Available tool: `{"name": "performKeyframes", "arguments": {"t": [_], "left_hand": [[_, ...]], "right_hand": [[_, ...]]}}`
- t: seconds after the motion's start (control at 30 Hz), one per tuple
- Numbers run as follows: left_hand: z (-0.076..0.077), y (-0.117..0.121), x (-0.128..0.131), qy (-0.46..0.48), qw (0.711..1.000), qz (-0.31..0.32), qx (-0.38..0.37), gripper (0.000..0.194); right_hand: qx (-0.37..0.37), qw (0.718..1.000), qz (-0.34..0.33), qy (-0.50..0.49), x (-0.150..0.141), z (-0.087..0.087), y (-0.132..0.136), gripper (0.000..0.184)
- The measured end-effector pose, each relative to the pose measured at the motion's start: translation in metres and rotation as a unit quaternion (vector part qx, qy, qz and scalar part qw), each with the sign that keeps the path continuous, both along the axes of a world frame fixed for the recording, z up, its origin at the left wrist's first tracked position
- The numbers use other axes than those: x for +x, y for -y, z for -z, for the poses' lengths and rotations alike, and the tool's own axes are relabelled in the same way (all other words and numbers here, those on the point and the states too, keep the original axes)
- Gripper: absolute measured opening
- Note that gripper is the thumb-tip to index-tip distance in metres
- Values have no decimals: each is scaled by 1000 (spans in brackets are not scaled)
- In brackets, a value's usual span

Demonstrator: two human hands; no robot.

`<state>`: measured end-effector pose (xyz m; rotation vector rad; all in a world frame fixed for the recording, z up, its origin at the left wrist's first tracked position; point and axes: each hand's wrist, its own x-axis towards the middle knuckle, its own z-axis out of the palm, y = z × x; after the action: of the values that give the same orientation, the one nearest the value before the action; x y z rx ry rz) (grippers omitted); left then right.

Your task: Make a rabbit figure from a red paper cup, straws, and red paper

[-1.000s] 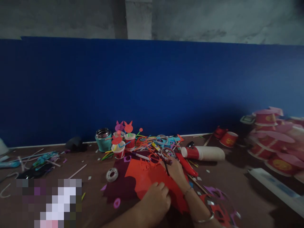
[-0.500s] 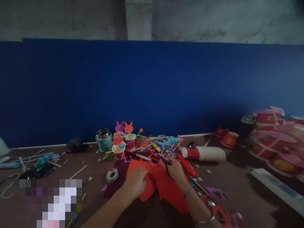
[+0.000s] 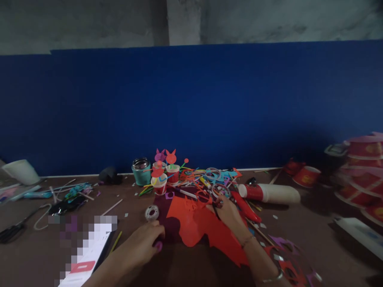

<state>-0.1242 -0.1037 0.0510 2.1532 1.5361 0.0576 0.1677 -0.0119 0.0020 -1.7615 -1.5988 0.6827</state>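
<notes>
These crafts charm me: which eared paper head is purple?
The left eared head, nearer the teal jar; the right eared head is red.

Red paper (image 3: 191, 229); teal jar (image 3: 141, 177); plain blue partition (image 3: 191, 107).

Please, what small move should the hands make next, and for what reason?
Perhaps pinch the small purple piece with the left hand: the piece shows close beside it, while the right hand is farther off, by the red paper.

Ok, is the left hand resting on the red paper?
No, the left hand is left of the red paper, close to the purple ring.
</notes>
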Motion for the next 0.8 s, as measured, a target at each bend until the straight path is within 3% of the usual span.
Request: {"name": "performKeyframes", "arguments": {"t": [0.13,0.3,0.53,0.8], "left_hand": [[7,-1,-3,27,999,0,-20,13],[14,-2,-10,46,999,-6,-4,13],[12,-4,-12,26,999,34,-4,11],[14,-7,-11,29,998,-36,-38,21]], "right_hand": [[-62,997,-12,-50,-3,1,0,24],[-52,997,1,-54,-6,4,-1,20],[-45,998,4,-50,-7,-2,4,17],[-41,998,7,-55,-7,-3,5,14]]}}
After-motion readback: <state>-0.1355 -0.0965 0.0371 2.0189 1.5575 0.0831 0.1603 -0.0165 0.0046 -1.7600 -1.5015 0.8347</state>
